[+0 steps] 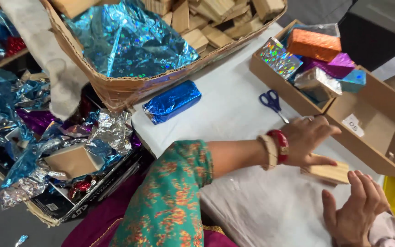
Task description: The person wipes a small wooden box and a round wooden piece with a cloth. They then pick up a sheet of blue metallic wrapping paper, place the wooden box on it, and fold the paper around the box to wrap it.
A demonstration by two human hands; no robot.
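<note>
Here my left hand lies flat with fingers loosely spread on the bare wooden block on the white table, gripping nothing, while my right hand hovers open just beside it.

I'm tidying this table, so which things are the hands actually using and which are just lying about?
In use:
left hand on bare wooden block
right hand beside it

Lying about:
blue wrapped block
scissors
tray of wrapped blocks
box of wooden blocks
</note>
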